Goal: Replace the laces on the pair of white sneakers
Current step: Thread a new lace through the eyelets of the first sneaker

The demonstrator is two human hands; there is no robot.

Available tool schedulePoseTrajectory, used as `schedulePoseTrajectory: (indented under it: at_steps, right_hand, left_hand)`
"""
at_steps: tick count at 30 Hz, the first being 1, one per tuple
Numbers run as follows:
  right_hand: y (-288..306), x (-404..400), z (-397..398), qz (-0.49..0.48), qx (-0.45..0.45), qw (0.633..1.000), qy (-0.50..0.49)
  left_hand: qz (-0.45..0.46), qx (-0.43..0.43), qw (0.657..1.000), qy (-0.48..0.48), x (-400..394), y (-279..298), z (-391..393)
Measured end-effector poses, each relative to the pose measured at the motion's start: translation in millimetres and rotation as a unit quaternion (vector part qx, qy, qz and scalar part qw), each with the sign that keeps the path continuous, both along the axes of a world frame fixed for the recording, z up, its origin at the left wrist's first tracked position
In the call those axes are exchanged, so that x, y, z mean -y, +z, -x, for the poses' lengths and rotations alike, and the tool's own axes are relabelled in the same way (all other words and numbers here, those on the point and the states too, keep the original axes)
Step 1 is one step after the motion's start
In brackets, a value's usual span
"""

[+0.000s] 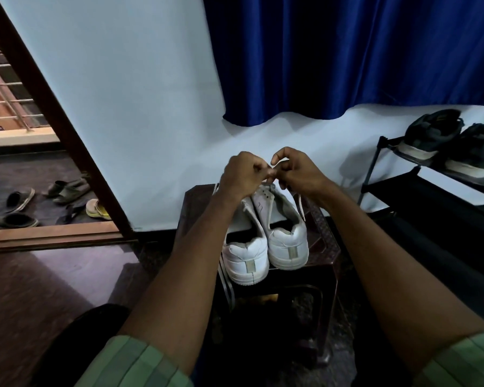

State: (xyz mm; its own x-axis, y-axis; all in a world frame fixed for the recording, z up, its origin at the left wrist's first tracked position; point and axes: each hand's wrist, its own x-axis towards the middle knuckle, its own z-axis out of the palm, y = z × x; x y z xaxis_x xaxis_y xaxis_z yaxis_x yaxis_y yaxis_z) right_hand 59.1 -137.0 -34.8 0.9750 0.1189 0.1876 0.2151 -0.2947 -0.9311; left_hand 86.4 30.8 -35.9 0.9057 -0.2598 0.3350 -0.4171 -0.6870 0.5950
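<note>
Two white sneakers stand side by side, heels toward me, on a dark stool [326,247]. The left sneaker [246,258] sits nearer; the right sneaker [285,236] lies a little farther back. Both hands work over the toe end of the right sneaker. My left hand [242,175] has curled fingers pinching a white lace [268,181]. My right hand [298,171] pinches the same lace between thumb and forefinger. A loose lace end [301,206] hangs down the right sneaker's side. White laces [225,280] also dangle off the stool's front, left of the near sneaker.
A black shoe rack [403,185] with dark sneakers [433,138] stands at the right. A blue curtain [347,57] hangs behind. An open doorway at the left shows sandals [67,187] on a mat. A dark wooden door frame [59,124] runs diagonally.
</note>
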Motion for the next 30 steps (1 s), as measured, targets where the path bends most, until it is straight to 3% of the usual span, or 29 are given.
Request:
schedulePoseTrajectory:
  at_steps: [4, 6, 10, 13, 15, 18, 22, 25, 27, 30]
  right_hand:
    - [-2.9, 7.3, -4.4, 0.006, -0.030, 1.000, -0.002]
    - [-3.1, 13.1, -6.3, -0.001, -0.049, 0.999, -0.012]
    - [-4.4, 21.9, -4.8, -0.007, -0.142, 0.989, -0.038]
    - [-4.9, 15.3, -7.3, -0.121, -0.171, 0.974, -0.087]
    - [-2.9, 6.3, -9.5, -0.191, -0.157, 0.964, -0.099]
    - [-3.9, -4.6, -9.4, -0.258, -0.144, 0.955, -0.038]
    - [-9.2, -12.6, -6.6, -0.308, -0.126, 0.942, -0.037]
    - [-10.9, -14.0, -3.7, -0.294, -0.110, 0.946, -0.078]
    - [-10.6, -15.9, -3.2, -0.281, -0.109, 0.950, -0.083]
    - [-6.3, -21.5, -1.7, -0.282, -0.135, 0.949, -0.047]
  left_hand:
    - [-0.009, 0.027, 0.978, 0.206, -13.9, -0.7, -6.0]
    - [0.007, 0.020, 0.966, 0.257, -22.4, 1.2, -8.3]
    - [0.018, -0.007, 0.972, 0.232, -25.1, -0.1, -9.0]
    - [0.152, -0.074, 0.973, 0.158, -16.9, 1.1, -12.7]
    - [0.288, -0.174, 0.936, 0.108, -6.9, 6.2, -12.9]
    - [0.459, -0.283, 0.842, 0.031, 1.4, 11.6, -9.9]
    - [0.575, -0.334, 0.746, -0.013, -2.9, 11.7, -5.9]
    - [0.627, -0.328, 0.707, -0.006, -3.6, 8.8, -5.6]
    - [0.631, -0.301, 0.715, 0.009, -1.3, 6.5, -5.1]
    - [0.595, -0.237, 0.767, 0.029, 6.0, 5.2, -0.6]
